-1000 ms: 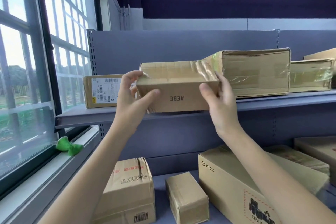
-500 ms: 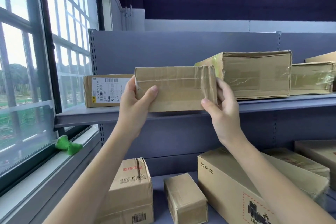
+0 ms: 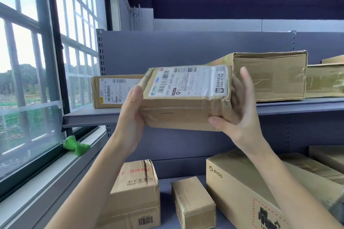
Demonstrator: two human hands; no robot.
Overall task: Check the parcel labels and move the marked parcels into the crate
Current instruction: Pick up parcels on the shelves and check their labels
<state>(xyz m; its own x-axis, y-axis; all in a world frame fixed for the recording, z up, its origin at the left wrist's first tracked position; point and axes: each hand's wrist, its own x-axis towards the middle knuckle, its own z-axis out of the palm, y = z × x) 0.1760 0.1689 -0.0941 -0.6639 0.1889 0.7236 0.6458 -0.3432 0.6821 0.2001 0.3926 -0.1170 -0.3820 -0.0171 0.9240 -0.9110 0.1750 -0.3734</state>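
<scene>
I hold a taped brown cardboard parcel [image 3: 182, 111] in front of the upper shelf [image 3: 297, 106], tilted so its top faces me. A white shipping label [image 3: 188, 82] with barcodes covers that top face. My left hand [image 3: 131, 117] grips the parcel's left end, thumb on the upper edge. My right hand [image 3: 240, 109] cups the right end, thumb under the bottom corner and fingers behind it. No crate is in view.
On the upper shelf stand a labelled parcel [image 3: 111, 91] at left and a large taped box [image 3: 270, 76] with another box [image 3: 324, 80] at right. Below are a red-printed box [image 3: 135, 191], a small box [image 3: 193, 204] and a PICO box [image 3: 242, 191]. A green object [image 3: 76, 147] lies on the windowsill.
I have turned the parcel in both hands: first a side printed with letters faced me, then a plain taped side, and now the labelled face shows. My grip has shifted to the parcel's ends.
</scene>
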